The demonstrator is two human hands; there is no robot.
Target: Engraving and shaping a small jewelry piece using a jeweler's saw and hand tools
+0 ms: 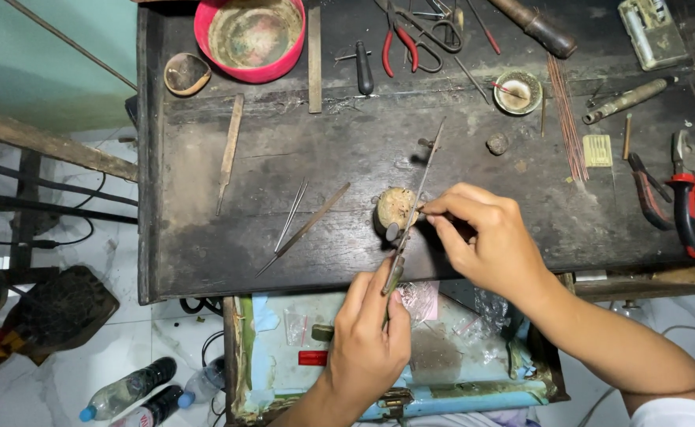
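Note:
My left hand grips the handle end of a long thin metal file that slants up and away across the dark workbench. My right hand pinches a tiny piece at its fingertips, pressed against the file beside a small round wooden bench peg. The piece itself is too small to make out. Both hands meet near the bench's front edge, above an open drawer.
Tweezers and a flat file lie left of the peg. A red bowl, scissors, red-handled pliers, thin copper rods and a small dish crowd the back and right. Bottles lie on the floor.

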